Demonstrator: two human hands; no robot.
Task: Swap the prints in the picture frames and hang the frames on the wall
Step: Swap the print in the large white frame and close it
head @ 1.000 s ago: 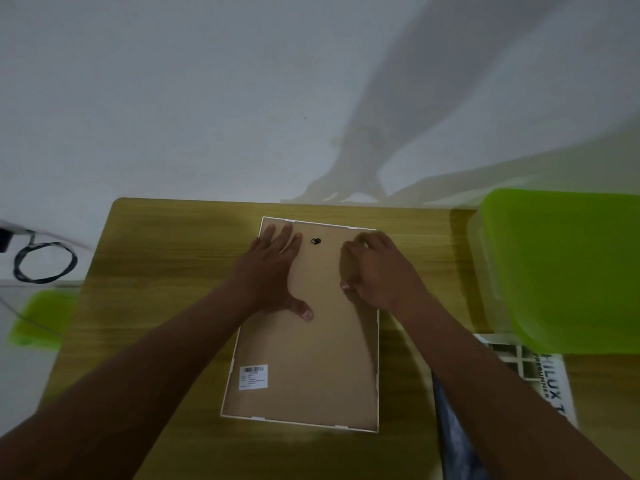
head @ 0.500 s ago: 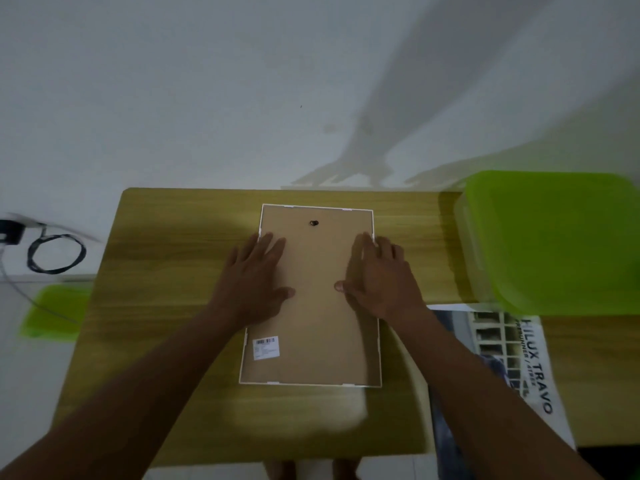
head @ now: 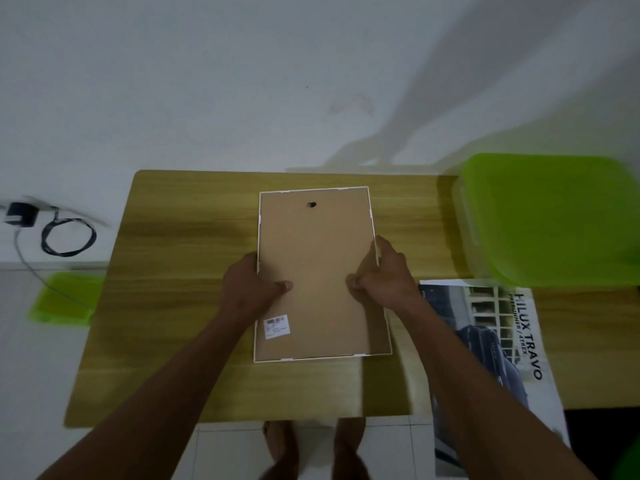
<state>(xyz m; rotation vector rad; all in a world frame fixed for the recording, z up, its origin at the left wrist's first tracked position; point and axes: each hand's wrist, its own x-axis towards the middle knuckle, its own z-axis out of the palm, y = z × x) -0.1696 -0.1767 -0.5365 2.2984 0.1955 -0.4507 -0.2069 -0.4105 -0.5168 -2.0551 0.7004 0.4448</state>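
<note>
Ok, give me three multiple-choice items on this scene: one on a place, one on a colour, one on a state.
1. The car poster lies where from the frame? A left B right C on top
2. The bin is A green B red C white
3. The frame is A face up B face down C standing upright
Answers: 1 B, it lies off the frame's right edge. 2 A, plainly green. 3 B, its brown back with the sticker faces up.

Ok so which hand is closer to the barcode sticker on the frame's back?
Left. The left hand grips the picture frame at its left edge, just above the barcode sticker; the right hand grips the opposite edge, across the backing.
</note>
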